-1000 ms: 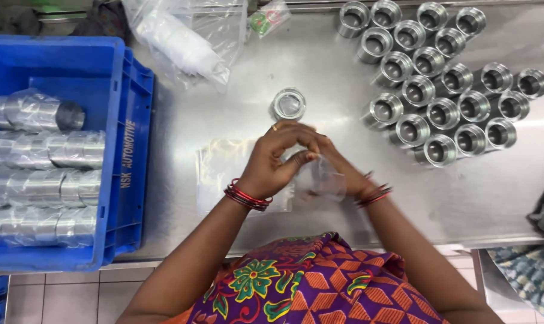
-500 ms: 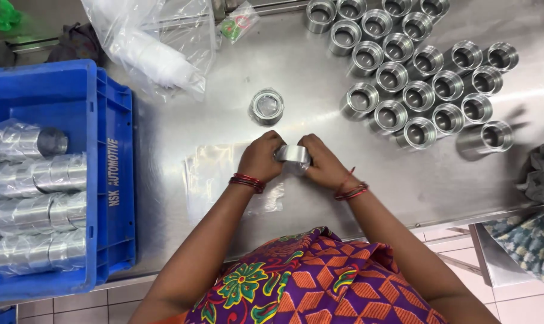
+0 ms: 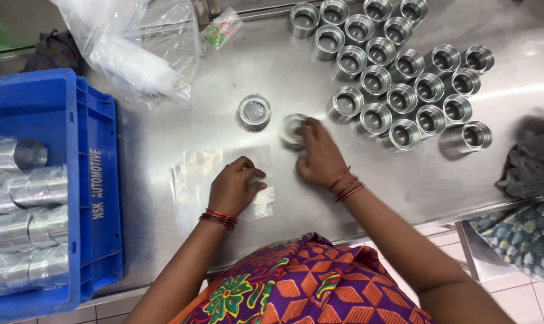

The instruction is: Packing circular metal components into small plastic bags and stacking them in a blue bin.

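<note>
My right hand reaches forward and grips a bagged metal ring standing on the steel table, beside another bagged ring. My left hand rests on a stack of clear plastic bags in front of me, fingers curled on the top bag. Red bangles are on both wrists.
Several bare metal rings stand in rows at the back right. A blue crate on the left holds wrapped rings. A large clear bag with white contents lies at the back. A dark cloth sits at the right edge.
Both hands were together at the middle holding a ring in a bag. The right hand has moved forward and set it down by the other bagged ring; the left dropped to the bag stack.
</note>
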